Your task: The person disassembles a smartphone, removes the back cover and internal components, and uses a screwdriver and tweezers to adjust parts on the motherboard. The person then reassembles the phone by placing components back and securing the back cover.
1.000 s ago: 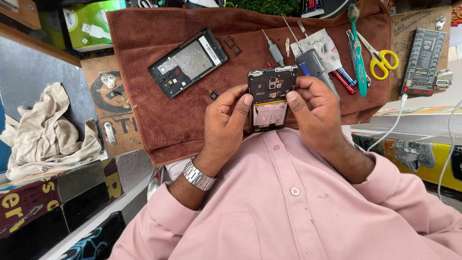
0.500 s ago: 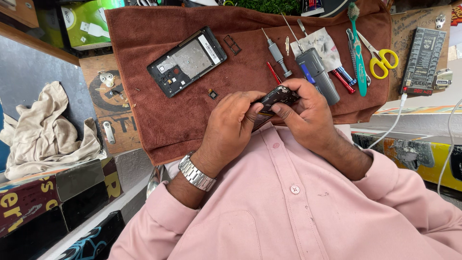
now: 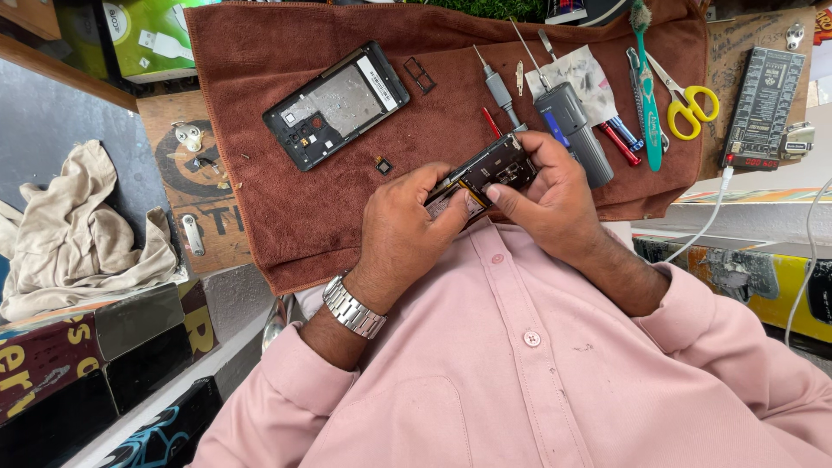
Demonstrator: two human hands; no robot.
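Both hands meet over the near edge of a brown towel [image 3: 329,217], close against the person's pink shirt [image 3: 520,381]. The left hand [image 3: 407,230] and the right hand [image 3: 546,195] hold a dark phone board [image 3: 494,169] between them, tilted so that its long edge faces the camera. The left fingers are curled shut on its lower left end, thumb pressed to the edge; the right fingers wrap the upper right end, thumb tip on the near edge. A steel watch [image 3: 354,308] sits on the left wrist.

Up and left of the hands, well apart, an opened phone frame [image 3: 336,104] lies on the towel, with a small black tray [image 3: 420,75] just beside its top corner and a tiny chip [image 3: 383,165] between the frame and the left hand. The towel between frame and hands is otherwise bare.

To the right the room is tighter: a grey screwdriver [image 3: 501,87], a grey box [image 3: 572,130], a teal toothbrush [image 3: 646,87] and yellow scissors [image 3: 689,102] crowd near the right hand, the box nearly touching its knuckles. A beige rag [image 3: 78,225] lies off the towel's left edge.
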